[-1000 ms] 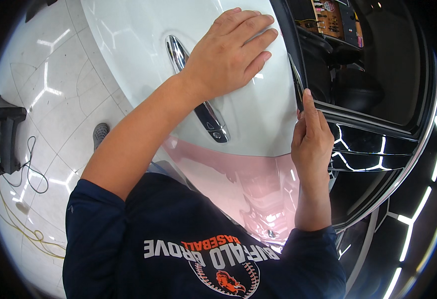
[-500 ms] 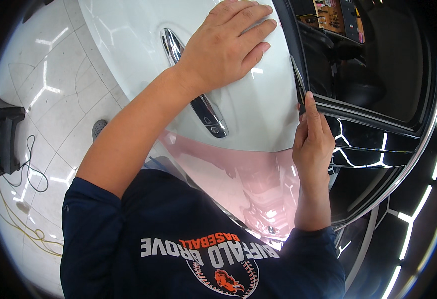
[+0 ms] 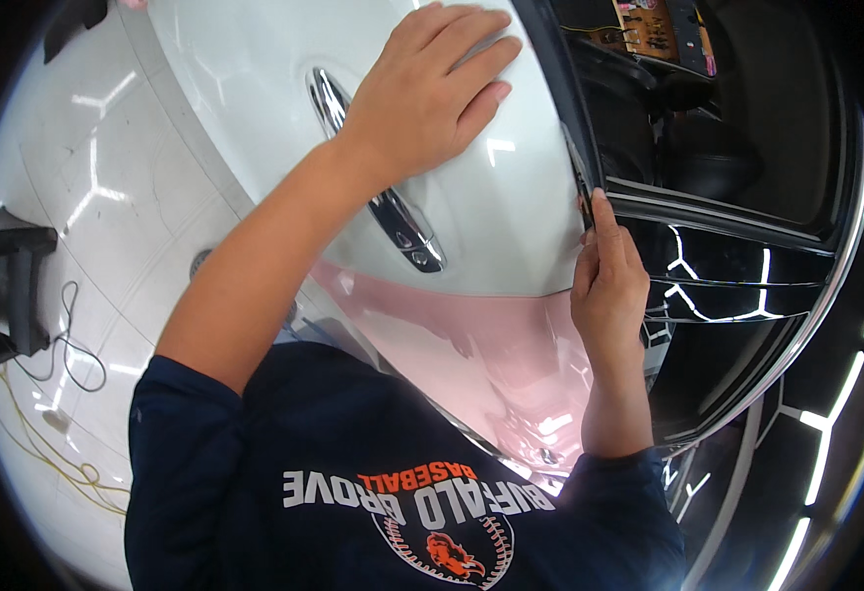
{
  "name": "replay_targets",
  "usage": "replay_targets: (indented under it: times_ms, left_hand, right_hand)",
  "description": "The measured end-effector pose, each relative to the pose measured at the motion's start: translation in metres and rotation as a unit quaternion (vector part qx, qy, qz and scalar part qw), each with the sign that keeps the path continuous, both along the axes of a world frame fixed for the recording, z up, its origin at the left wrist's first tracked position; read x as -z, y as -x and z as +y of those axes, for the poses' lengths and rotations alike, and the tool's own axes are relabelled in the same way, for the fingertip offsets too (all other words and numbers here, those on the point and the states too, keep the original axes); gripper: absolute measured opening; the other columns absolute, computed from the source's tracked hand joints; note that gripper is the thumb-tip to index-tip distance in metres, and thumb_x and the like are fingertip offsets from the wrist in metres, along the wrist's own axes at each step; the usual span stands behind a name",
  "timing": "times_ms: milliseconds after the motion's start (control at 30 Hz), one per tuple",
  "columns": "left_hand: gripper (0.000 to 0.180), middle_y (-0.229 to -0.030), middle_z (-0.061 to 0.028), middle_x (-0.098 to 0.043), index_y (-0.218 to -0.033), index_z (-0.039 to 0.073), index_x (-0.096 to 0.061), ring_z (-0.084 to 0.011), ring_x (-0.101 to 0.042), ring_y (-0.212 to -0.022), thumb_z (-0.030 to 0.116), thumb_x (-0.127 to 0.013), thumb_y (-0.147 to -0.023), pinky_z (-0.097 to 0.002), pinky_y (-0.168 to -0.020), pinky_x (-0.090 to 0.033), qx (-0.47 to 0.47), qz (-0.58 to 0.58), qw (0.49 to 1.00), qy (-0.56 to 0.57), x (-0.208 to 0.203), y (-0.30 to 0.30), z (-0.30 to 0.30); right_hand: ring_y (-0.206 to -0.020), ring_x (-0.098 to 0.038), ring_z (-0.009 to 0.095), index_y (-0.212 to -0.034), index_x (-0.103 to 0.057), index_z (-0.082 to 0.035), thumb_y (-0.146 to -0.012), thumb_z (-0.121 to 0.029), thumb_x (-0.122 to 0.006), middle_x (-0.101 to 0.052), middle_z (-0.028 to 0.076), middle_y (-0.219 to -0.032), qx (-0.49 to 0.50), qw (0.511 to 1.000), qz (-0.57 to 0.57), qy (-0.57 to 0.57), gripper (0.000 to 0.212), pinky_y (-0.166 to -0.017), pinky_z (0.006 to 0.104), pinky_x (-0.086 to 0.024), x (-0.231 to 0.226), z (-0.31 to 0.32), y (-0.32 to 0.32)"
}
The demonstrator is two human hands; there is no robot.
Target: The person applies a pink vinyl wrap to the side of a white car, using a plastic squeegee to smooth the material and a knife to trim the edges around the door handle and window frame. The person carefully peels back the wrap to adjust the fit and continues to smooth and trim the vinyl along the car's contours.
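My left hand (image 3: 422, 94) lies flat on the white car door (image 3: 511, 222), fingers spread toward the window edge. Its wrist and forearm cross over the chrome door handle (image 3: 402, 229), hiding the handle's middle. At the window's lower edge, my right hand (image 3: 611, 286) is closed around the near end of a thin dark strip (image 3: 580, 167), with a finger stretched along it. The strip lies along the black window trim (image 3: 578, 94); whether it is a tool or a piece of trim, I cannot tell.
A glossy pink panel (image 3: 442, 335) adjoins the white door on the near side. Dark window glass (image 3: 747, 207) and black pillars lie to the right. On the tiled floor at left stand a black stool-like object (image 3: 23, 281), a dark cord (image 3: 77, 369) and a yellow hose or cord (image 3: 82, 483).
The view has shifted slightly. My left hand has slid a little to the left on the door, still flat. My right hand keeps its hold on the strip at the window edge.
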State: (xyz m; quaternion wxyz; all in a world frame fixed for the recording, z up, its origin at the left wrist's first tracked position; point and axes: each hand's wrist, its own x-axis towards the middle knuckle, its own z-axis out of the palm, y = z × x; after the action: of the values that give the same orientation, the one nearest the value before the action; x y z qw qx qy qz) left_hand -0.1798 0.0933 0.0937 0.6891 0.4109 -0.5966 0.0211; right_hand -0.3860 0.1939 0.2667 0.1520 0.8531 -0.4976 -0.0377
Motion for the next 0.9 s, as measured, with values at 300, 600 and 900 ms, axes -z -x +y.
replay_targets:
  times_ms: [300, 600, 900]
  left_hand:
    - [0.033, -0.124, -0.0110, -0.065, -0.122, 0.005, -0.068, -0.0289, -0.060, -0.111, 0.009, -0.069, -0.089, -0.0429, -0.100, -0.043, 0.005, -0.089, 0.994, -0.059, -0.035, -0.021, 0.008]
    - [0.022, -0.104, -0.0118, -0.069, -0.105, 0.000, -0.071, -0.0261, -0.064, -0.097, 0.006, -0.072, -0.084, -0.0354, -0.079, -0.053, 0.077, -0.289, 0.954, -0.019, -0.065, -0.056, -0.026]
    - [0.035, -0.106, -0.0176, -0.065, -0.106, -0.007, -0.069, -0.0282, -0.065, -0.096, 0.004, -0.066, -0.074, -0.0343, -0.078, -0.057, 0.101, -0.510, 0.852, 0.066, -0.094, -0.073, -0.031]
  right_hand:
    - [-0.081, -0.066, 0.026, -0.130, -0.061, 0.004, -0.095, 0.003, -0.054, -0.067, 0.019, -0.097, 0.014, 0.932, -0.359, 0.049, 0.035, -0.076, 0.0318, -0.052, 0.021, -0.002, -0.002]
    - [-0.075, -0.065, 0.030, -0.121, -0.064, -0.002, -0.098, -0.009, -0.061, -0.066, 0.016, -0.092, 0.104, 0.911, -0.395, 0.061, 0.024, -0.067, 0.0382, -0.051, 0.047, -0.002, -0.032]
    - [-0.079, -0.067, 0.034, -0.119, -0.065, -0.003, -0.094, -0.006, -0.063, -0.067, 0.013, -0.095, 0.099, 0.909, -0.406, 0.014, 0.025, -0.071, 0.0411, -0.055, 0.039, -0.007, -0.044]
